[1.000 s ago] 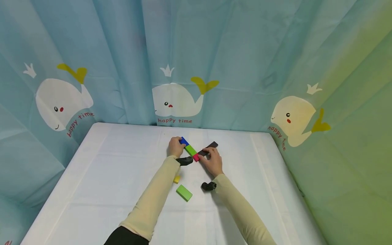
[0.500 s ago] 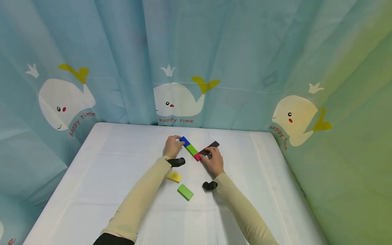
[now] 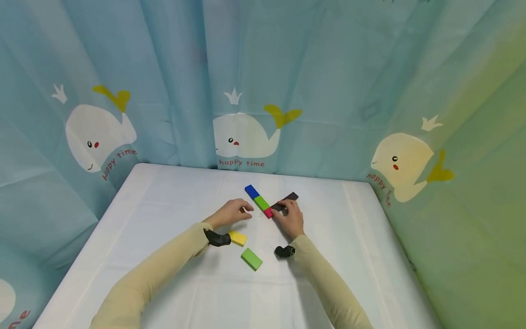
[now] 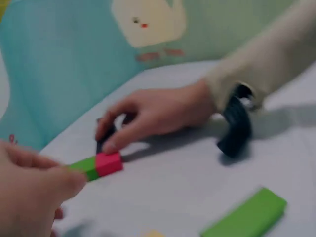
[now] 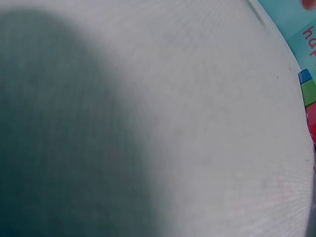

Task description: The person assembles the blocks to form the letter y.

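Blue [image 3: 252,191], green [image 3: 261,204] and red [image 3: 268,213] blocks lie end to end in a slanting row on the white table. From the red end a black block [image 3: 293,196] angles off to the far right. My right hand [image 3: 291,219] holds the black block near this joint, thumb tip right at the red block and fingers curled over the black one. My left hand [image 3: 231,213] is to the left of the row, fingers loosely bent with nothing between them. In the left wrist view its thumb overlaps the green block [image 4: 88,167].
A yellow block [image 3: 238,237] lies below the left hand, partly behind the black wrist mount [image 3: 218,238]. Nearer the front is a light green block [image 3: 251,259]. A curtain [image 3: 328,91] with whale prints hangs behind the table [image 3: 328,274].
My left hand has let go of the blue end and drawn back toward the front left, uncovering the yellow block. The right hand stays at the joint.
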Motion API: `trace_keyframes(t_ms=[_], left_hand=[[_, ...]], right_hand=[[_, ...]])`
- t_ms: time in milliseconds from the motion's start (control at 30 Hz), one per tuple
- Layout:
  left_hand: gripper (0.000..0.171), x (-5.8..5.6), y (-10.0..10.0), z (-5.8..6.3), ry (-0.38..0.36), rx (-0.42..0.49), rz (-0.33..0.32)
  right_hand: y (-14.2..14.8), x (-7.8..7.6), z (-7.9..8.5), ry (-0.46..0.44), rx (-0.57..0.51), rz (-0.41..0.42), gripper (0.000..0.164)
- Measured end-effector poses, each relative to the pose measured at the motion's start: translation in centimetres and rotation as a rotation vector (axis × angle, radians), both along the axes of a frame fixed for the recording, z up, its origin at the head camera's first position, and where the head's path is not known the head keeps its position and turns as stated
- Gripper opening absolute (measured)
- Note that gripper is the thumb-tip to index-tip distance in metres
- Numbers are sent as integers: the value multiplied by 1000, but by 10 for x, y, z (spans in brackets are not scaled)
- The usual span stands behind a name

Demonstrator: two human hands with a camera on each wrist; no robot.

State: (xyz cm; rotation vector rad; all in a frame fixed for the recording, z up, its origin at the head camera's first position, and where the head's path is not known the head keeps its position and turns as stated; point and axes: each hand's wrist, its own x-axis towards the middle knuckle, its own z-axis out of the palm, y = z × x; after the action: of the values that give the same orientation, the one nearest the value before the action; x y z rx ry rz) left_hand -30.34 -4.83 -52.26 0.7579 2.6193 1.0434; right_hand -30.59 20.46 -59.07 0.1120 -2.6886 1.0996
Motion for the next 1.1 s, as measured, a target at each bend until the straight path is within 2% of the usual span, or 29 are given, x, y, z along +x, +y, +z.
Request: trace_keyframes(t_ms=[100,200,300,400,500,667,800,900,1033,1100], left_hand=[[27,20,-5,2,88,-146,132],[37,44,-9,0,176,-326,245],[50,62,-10,-5,217,-433,270],[58,73,-9,-12,205,-470,259],[64,77,-6,-16,168,-476,265],[71,78,1,-20,132,-452,277],[66,78,5,-22,122,-425,258],[59,77,6,-23,160,-409,241],[52,73,5,-23,254,-378,210],[51,70,5,-23,266,-351,189]], right_hand=[[0,-1,1,-13,-4,4,41],[-1,1,0,-7,-10,3,41],[-1,1,0,18,-10,3,41],[-2,1,1,34,-7,4,41],[-2,2,2,20,-3,5,42],[-3,3,5,8,-1,-4,42],[-4,4,5,7,-2,-9,42],[-3,4,5,0,-2,-5,43],[-2,4,5,1,-7,-1,43],[-2,4,5,0,-6,-1,43]])
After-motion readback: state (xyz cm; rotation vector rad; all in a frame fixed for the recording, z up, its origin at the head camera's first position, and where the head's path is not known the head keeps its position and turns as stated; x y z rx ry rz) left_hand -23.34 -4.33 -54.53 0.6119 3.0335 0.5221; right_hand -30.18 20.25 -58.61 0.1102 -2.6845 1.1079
